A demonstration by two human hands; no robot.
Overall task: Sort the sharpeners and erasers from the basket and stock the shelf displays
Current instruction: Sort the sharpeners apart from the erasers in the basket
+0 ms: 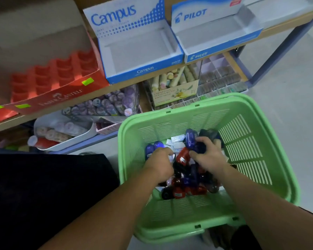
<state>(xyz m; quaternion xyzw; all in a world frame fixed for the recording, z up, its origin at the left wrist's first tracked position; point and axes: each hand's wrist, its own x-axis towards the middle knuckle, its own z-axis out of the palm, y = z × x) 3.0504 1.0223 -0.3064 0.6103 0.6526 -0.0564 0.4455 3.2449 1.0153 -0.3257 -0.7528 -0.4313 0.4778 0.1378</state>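
A green plastic basket (257,159) sits on the floor below me, holding a heap of red, blue and black sharpeners (186,184) mixed with small white erasers (177,141). Both my hands are down inside it. My right hand (209,156) is closed around several dark blue and black sharpeners (192,139). My left hand (159,164) is curled into the pile, fingers closed on something small and white that I cannot make out. On the shelf above stand an empty Campus display box (143,51), an empty Pilot display box (217,33) and a red Faber-Castell display tray (49,82).
The lower shelf holds a rack of round purple items (107,103), a hand cream box (173,87), a divided tray of small goods (220,76) and a white tub of rolls (61,130). Pale floor lies to the right. My dark-clothed leg (43,195) is at lower left.
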